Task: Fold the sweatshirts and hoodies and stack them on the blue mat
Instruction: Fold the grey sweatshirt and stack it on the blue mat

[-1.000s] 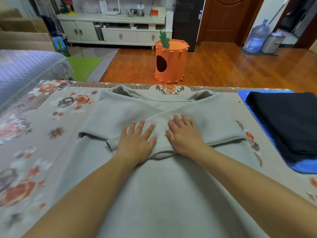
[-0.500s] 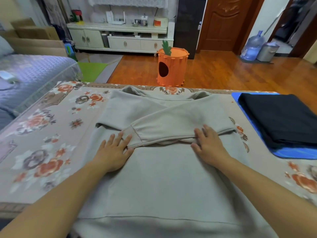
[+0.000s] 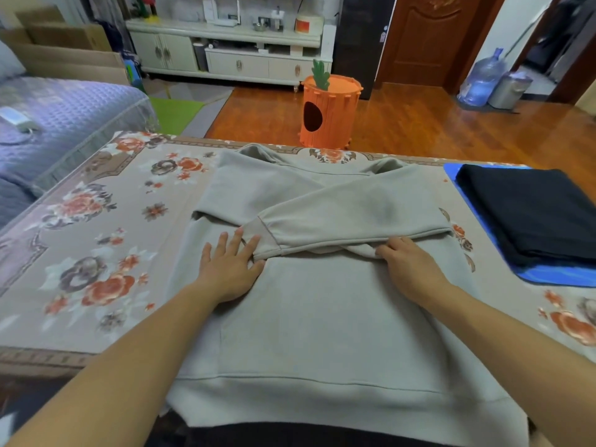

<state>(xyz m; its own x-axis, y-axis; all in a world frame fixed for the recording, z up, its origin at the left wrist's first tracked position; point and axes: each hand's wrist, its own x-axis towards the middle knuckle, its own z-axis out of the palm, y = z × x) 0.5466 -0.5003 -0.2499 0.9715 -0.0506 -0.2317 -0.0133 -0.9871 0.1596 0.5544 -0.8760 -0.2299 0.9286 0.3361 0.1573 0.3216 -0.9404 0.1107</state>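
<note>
Flat beneath both hands lies the grey hoodie (image 3: 322,317), sleeves crossed.

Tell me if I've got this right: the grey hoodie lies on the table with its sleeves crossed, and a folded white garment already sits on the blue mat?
Nearly. The head view shows the folded garment on the blue mat is black, not white. The rest holds: the grey hoodie lies on the table with its sleeves crossed.

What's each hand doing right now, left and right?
Left hand: open, flat on the grey sweatshirt.
Right hand: fingers tucked at the sleeve's edge; grip cannot be told.
</note>
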